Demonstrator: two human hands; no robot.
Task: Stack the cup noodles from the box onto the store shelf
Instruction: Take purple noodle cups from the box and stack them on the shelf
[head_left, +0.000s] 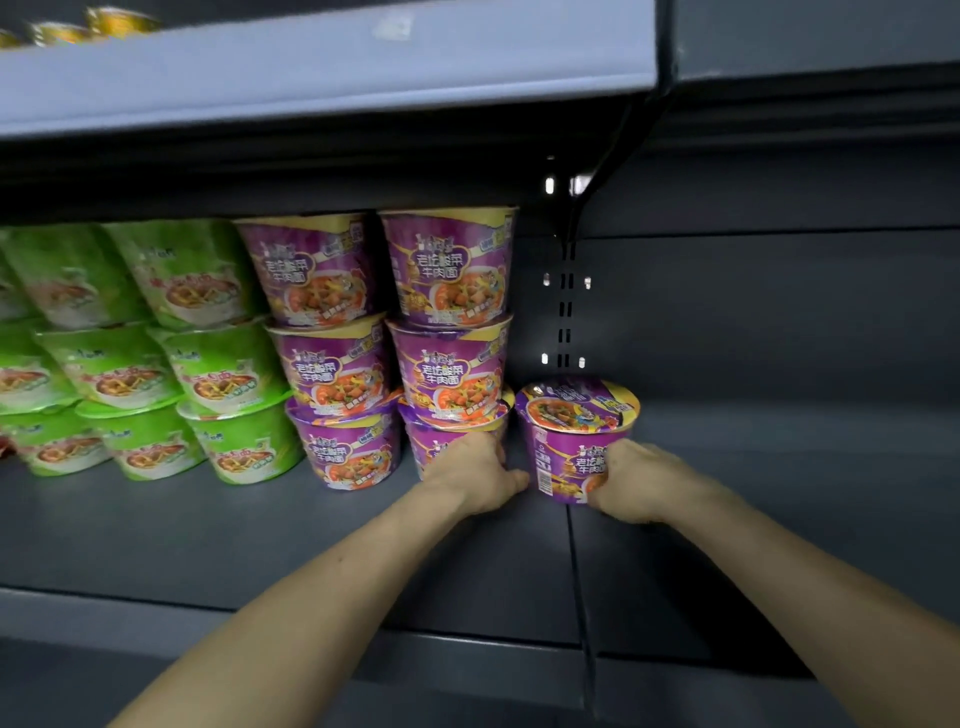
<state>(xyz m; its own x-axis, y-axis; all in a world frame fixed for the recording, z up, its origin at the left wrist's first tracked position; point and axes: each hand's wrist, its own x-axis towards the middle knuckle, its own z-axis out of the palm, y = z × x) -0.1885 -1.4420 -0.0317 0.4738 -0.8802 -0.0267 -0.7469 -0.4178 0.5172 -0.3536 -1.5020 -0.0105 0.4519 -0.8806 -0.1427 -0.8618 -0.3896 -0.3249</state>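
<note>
Cups (449, 364): six stacked; seventh cup (569, 447) in right hand (636, 480)

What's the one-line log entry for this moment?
step: placing | right hand: grips lone purple cup on shelf | left hand: beside it at nearest purple stack, grip unclear | box: unseen

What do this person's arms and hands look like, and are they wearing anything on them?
The left forearm and right forearm are bare as far as the picture shows, with no sleeves. The left hand and right hand wear no gloves. No watch, bracelet or ring shows, though most of the fingers are hidden.
</note>
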